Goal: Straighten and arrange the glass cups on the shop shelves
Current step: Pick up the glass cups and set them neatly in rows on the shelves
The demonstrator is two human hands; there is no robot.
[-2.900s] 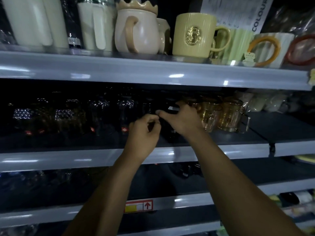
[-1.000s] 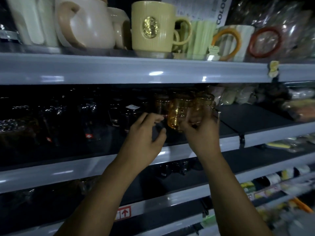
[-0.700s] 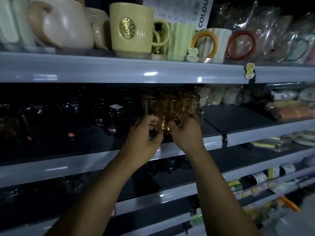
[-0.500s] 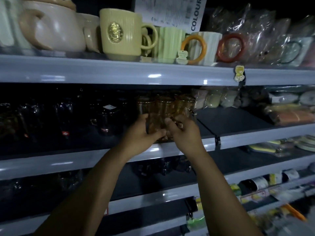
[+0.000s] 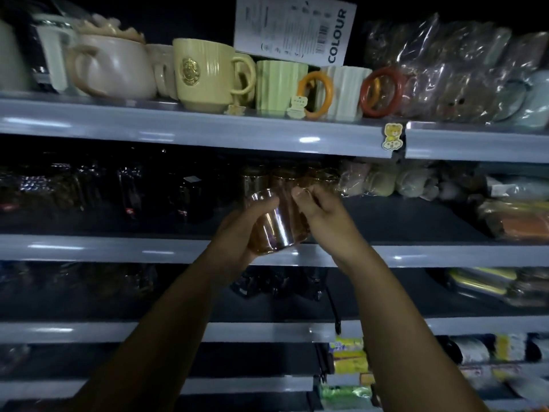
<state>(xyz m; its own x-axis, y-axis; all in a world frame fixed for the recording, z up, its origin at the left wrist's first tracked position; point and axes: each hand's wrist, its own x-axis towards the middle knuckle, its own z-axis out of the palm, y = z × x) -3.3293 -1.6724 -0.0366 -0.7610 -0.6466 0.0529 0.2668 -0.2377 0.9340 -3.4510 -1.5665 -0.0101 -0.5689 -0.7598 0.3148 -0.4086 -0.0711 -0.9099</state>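
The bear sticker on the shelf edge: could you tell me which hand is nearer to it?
Right. The right hand is below-left of the bear sticker; the left hand is farther left.

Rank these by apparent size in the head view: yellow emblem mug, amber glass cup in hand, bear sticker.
1. yellow mug
2. amber glass cup, nearer the camera, so that gap is unsure
3. bear sticker, smallest

COLOUR runs in dark capitals along the edge of a white sheet [image 5: 294, 25] behind the mugs [image 5: 208, 75] on the top shelf [image 5: 178, 126]; its smaller print is illegible.
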